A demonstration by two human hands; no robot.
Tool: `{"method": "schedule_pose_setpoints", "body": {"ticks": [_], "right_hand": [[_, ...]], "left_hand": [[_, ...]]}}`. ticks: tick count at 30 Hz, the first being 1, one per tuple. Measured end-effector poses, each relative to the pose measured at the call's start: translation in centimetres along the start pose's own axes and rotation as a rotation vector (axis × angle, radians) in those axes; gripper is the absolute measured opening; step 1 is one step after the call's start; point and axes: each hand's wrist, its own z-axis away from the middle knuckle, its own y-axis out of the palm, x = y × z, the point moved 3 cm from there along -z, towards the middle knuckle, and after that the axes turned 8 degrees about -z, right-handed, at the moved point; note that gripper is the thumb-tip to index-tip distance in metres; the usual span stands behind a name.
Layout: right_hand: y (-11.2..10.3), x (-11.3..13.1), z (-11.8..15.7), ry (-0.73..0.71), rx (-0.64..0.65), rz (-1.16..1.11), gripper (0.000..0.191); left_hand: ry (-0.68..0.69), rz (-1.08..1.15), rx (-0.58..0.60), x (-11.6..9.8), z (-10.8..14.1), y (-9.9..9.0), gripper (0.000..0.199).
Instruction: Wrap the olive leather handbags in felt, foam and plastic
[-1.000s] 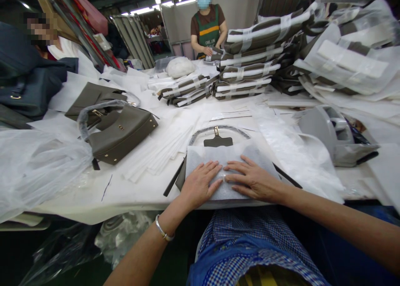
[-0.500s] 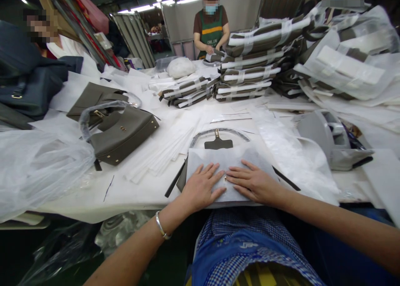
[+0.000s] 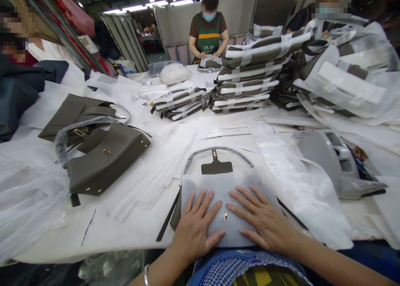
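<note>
In front of me a dark olive handbag [image 3: 176, 211] lies flat at the table's near edge, mostly hidden under a sheet of white tissue paper [image 3: 215, 186]. Its wrapped handle and the closure tab [image 3: 216, 167] show beyond the paper. A small gold clasp [image 3: 226, 215] pokes through the sheet. My left hand [image 3: 198, 223] rests on the left part of the paper, fingers spread. On the right part lies my right hand [image 3: 264, 215], also flat with fingers apart. The clasp sits between the two hands.
Two olive handbags [image 3: 109, 157] lie at the left. Several wrapped, flattened bags [image 3: 250, 75] are stacked at the back. A grey tape dispenser [image 3: 331, 161] stands at the right, beside white foam sheeting [image 3: 300, 186]. Across the table a co-worker [image 3: 208, 32] handles a bag.
Both hands have spread further apart on the paper, and more of the gold clasp shows between them. The whole view has shifted, with the table now lower in the picture.
</note>
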Motion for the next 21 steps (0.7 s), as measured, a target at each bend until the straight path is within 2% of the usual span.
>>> {"method": "schedule_pose_setpoints", "body": {"ticks": [3,6,10,13,17,21], "right_hand": [[0.4,-0.7,-0.1,-0.045,-0.022,0.069,0.071],[1.5,-1.5,0.0,-0.095,-0.087,0.117,0.072],[2.8,-2.7,0.3,-0.123,-0.177,0.09,0.067],[2.3,-3.6,-0.1,-0.055,-0.171,0.009,0.053],[0.4,-5.4,-1.7,0.133,-0.128,-0.002,0.06],[-0.3,-6.3,-3.1,0.173,-0.095,0.066,0.057]], "left_hand": [[0.028,-0.065,-0.07,0.4,-0.4,0.1,0.066],[0.046,-0.105,-0.173,0.8,-0.8,0.6,0.051],[0.046,-0.064,-0.236,1.9,-1.4,1.2,0.038],[0.032,-0.016,-0.202,3.0,-2.0,0.9,0.037],[-0.024,-0.019,-0.065,4.6,-3.9,0.1,0.04],[-0.129,0.049,0.023,5.5,-6.0,0.1,0.046]]}}
